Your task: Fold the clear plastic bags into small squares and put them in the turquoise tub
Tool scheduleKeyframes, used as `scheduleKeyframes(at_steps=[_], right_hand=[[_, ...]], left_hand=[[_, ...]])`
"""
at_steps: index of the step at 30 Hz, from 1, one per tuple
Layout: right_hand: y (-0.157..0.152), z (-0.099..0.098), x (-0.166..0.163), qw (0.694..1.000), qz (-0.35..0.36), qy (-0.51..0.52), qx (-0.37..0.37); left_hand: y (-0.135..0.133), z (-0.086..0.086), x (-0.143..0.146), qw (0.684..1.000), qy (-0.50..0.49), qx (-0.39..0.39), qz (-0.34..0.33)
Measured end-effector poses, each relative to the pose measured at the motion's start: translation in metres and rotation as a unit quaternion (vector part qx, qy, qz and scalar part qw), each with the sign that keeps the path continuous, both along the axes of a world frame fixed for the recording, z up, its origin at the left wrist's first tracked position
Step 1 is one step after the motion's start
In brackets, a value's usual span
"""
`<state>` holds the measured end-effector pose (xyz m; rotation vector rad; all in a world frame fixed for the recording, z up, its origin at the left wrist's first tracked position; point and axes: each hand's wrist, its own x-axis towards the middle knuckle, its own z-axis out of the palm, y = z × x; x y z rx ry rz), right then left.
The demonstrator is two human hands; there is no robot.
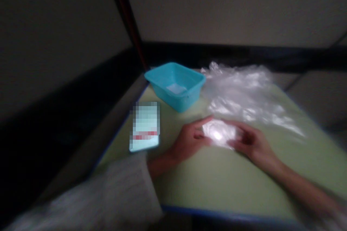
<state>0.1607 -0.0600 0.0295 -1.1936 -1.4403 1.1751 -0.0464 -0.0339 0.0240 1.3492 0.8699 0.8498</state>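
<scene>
Between my two hands is a small shiny clear plastic packet, bright with glare; what it contains cannot be made out. My left hand grips its left edge with thumb and fingers. At the right edge, my right hand pinches it the same way. Both hands are low over the front half of the table. Beyond them, a heap of crumpled clear plastic bags lies at the back right. A turquoise plastic basin stands behind my left hand, with a flat whitish piece inside it.
A lit phone-like screen, blurred out, lies left of my left hand. The pale green table has a blue edge at the front. Dim walls rise behind and to the left.
</scene>
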Motion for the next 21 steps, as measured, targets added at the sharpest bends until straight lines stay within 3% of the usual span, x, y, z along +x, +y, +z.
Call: scheduleKeyframes(at_steps=[5, 10, 14, 18, 21], right_hand=[[0.002, 0.000, 0.002, 1.000, 0.016, -0.004, -0.013], [0.005, 0.004, -0.001, 1.000, 0.017, -0.022, 0.006], [0.013, 0.019, -0.007, 0.998, 0.011, -0.049, 0.032], [0.027, 0.033, -0.014, 0.994, 0.023, -0.080, 0.068], [0.036, 0.034, -0.015, 0.993, 0.032, -0.090, 0.064]], left_hand=[[0.000, 0.002, 0.001, 1.000, 0.007, 0.027, 0.012], [0.003, 0.003, -0.001, 0.990, 0.031, 0.130, 0.049], [0.008, 0.006, -0.006, 0.961, 0.019, 0.206, 0.182], [0.027, 0.008, -0.017, 0.916, -0.035, 0.161, 0.367], [0.048, 0.007, -0.028, 0.907, -0.058, 0.125, 0.399]])
